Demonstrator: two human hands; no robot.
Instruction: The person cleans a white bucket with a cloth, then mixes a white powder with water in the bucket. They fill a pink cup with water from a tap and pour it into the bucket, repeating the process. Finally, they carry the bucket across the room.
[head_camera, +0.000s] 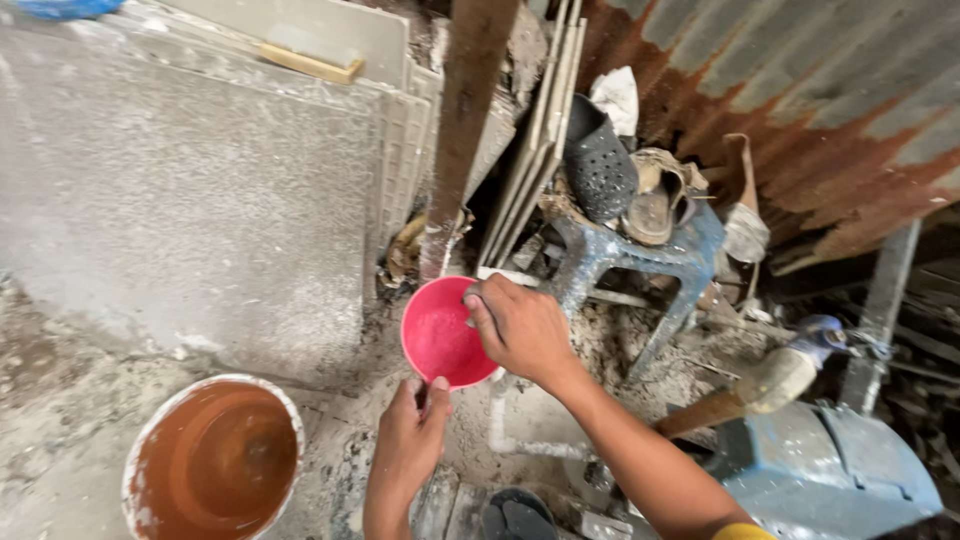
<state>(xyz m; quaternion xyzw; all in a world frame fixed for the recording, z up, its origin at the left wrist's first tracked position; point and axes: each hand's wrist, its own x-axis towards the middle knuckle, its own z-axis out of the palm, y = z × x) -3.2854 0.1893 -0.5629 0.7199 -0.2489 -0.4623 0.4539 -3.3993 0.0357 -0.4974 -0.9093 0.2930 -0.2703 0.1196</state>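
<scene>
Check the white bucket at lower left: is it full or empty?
Partly full. The white bucket holds opaque reddish-brown liquid whose surface sits below the rim, leaving bare inner wall above it. How deep the liquid goes cannot be told.

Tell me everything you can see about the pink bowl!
The pink bowl is small, round and looks like plastic. Its inside faces the camera, speckled with pale grit or drops. It is held in the air, tilted, above the dusty ground. The left hand pinches its lower rim, and the right hand grips its upper right rim, fingers curled over the edge.
</scene>
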